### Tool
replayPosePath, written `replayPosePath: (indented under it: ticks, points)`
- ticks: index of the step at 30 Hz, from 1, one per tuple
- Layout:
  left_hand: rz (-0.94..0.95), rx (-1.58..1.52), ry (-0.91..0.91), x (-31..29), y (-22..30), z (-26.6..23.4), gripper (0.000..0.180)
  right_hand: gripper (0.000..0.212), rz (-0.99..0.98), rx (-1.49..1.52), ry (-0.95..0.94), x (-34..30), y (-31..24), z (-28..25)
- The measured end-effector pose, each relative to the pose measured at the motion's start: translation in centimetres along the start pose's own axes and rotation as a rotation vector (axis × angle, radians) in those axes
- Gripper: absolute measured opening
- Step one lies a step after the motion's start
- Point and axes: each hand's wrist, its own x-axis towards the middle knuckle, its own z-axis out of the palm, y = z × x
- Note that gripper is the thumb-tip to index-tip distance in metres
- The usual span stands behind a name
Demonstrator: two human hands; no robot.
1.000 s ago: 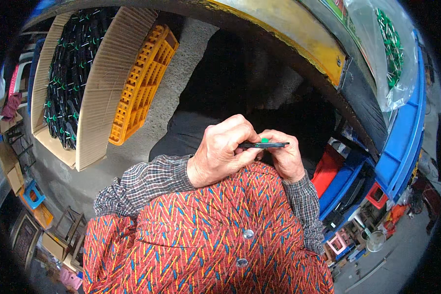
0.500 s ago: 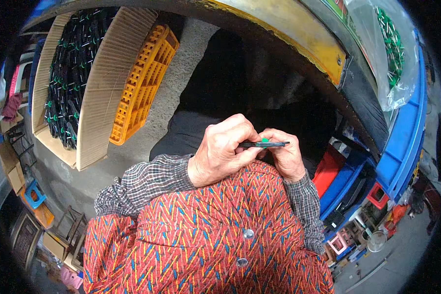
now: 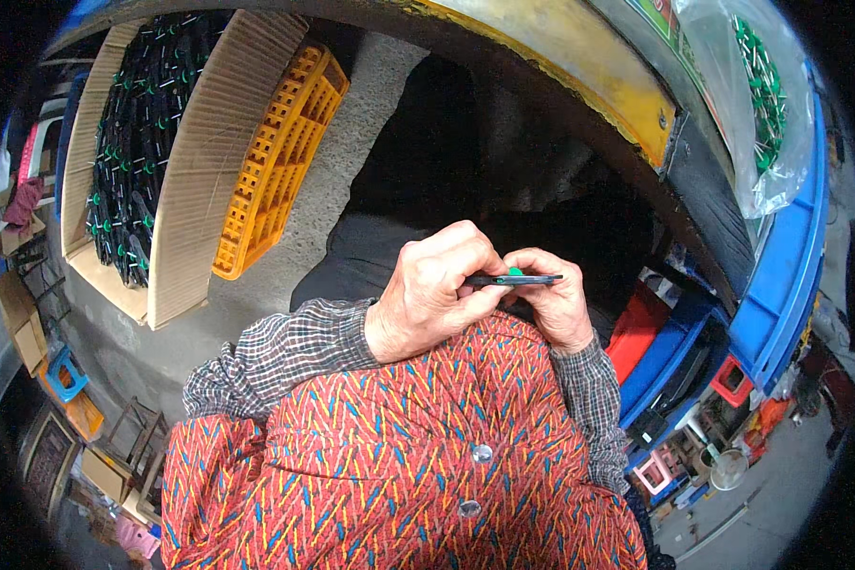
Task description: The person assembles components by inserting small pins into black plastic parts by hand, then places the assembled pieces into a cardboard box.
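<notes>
Above my lap, my left hand (image 3: 427, 293) pinches a slim black strip-like part (image 3: 534, 280) between thumb and fingers. A small green piece (image 3: 516, 273) sits on the strip, between the two hands. At the strip's other end, the fingers of my right hand (image 3: 556, 302) are closed on it, with the thumb and forefinger beside the green piece. The exact kind of part cannot be made out; much of it is hidden in my left fingers.
On the left stand an open cardboard box (image 3: 195, 180) of black parts with green pieces and an orange plastic crate (image 3: 280, 161). A worn yellow-edged bench (image 3: 579, 66) spans the top. At right, a clear bag (image 3: 779, 185) of green-and-silver pieces lies by a blue tray (image 3: 779, 285).
Both hands stay almost in place with the black part between them. The green piece shows slightly differently between the fingers; little else has moved.
</notes>
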Motion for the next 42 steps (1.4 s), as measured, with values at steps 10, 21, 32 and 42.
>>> replayPosePath:
  ticks: [10,21,32,42]
  points:
    - [0.012,-0.004,0.000,0.2,0.0,-0.3,0.017,0.035,-0.004,0.031,0.001,0.0,0.5,-0.4]
    - [-0.355,-0.455,-0.019,-0.2,0.3,-0.7,0.012,0.010,-0.069,0.067,0.178,-0.6,0.3,-0.6]
    - [-0.330,-0.422,-0.117,0.4,2.3,-0.4,0.020,0.010,-0.084,-0.096,0.274,-2.8,-2.1,0.2]
    - [-0.250,-0.035,-0.353,1.9,5.0,0.4,0.015,0.013,-0.365,-0.417,0.258,-5.3,-4.6,0.9]
